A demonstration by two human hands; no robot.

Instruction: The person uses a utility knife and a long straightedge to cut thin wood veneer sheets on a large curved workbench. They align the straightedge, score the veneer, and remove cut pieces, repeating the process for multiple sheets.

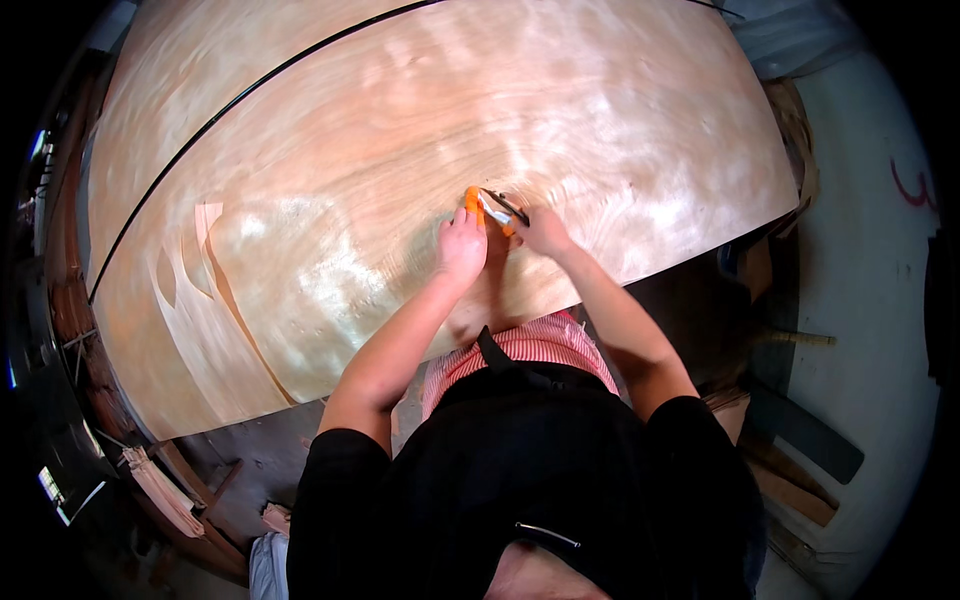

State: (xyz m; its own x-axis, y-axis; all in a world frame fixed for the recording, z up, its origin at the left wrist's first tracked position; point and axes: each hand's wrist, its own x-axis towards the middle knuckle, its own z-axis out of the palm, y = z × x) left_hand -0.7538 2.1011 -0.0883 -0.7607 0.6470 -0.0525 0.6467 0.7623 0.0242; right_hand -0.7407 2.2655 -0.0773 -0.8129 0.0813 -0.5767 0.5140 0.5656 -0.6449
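While seen from the head view: one large thin wood veneer sheet (400, 180), pale pink-brown, spread over the counter. Left hand (462, 245), fingers curled, pressing the sheet near its front edge. Right hand (543, 232), fingers closed around an orange-handled cutter (487, 208) lying against the sheet between both hands. Risk, judged: blade so close to the left fingers could nick them; the veneer could split along its grain.
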